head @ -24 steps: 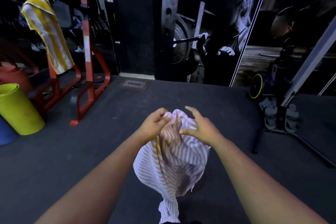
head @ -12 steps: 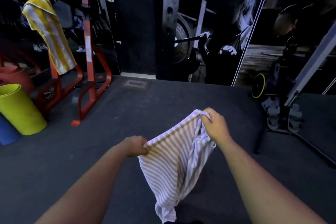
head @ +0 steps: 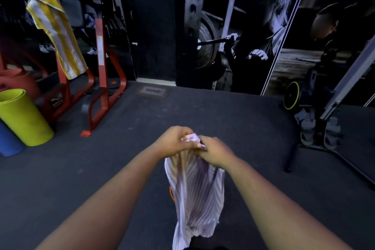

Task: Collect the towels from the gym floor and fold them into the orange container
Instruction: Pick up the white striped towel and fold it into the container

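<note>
Head view: striped towel (head: 194,195) is held up at centre, near the camera, its top edge bunched between left hand (head: 174,139) and right hand (head: 213,152); both are curled tight on the cloth, knuckles touching. The rest hangs loose. An orange sliver (head: 171,193) is seen behind it, possibly the container. A yellow towel (head: 58,36) is draped on the far-left rack (head: 101,67). Risk: corners misaligned when joined, so a crooked fold; the hanging tail could drag the floor (head: 223,111).

Gym. Dark rubber floor (head: 203,111), red rack (head: 101,71), rolled mats (head: 24,117), weightlifting mural (head: 243,36), weight plate (head: 291,95) at right.
</note>
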`<move>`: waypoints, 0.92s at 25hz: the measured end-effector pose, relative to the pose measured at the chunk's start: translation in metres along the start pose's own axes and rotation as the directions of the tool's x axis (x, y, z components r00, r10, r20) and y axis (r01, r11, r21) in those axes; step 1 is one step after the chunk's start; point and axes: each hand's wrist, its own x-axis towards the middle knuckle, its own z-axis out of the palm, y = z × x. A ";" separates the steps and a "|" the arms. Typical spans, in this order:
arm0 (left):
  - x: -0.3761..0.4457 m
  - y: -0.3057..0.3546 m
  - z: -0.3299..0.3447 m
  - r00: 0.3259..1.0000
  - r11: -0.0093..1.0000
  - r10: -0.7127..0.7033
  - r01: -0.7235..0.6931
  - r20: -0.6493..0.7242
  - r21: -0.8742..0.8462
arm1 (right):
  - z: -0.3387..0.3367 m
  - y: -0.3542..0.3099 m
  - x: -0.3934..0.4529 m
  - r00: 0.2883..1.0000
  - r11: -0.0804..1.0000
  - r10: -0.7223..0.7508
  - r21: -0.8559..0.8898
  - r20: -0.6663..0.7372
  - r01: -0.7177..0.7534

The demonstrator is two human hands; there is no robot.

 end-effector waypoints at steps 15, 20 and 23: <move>-0.031 -0.043 0.031 0.816 0.514 -0.514 0.045 -0.265 -0.857 | 0.002 0.038 0.005 0.835 0.485 0.548 0.835 -0.058 -0.260; -0.024 -0.026 0.042 0.867 0.597 -0.429 0.063 -0.253 -0.800 | 0.009 0.022 0.003 0.861 0.450 0.485 0.888 -0.154 -0.095; -0.024 -0.018 0.047 0.895 0.636 -0.385 0.082 -0.224 -0.767 | 0.011 0.008 0.007 0.897 0.463 0.428 0.880 -0.111 -0.111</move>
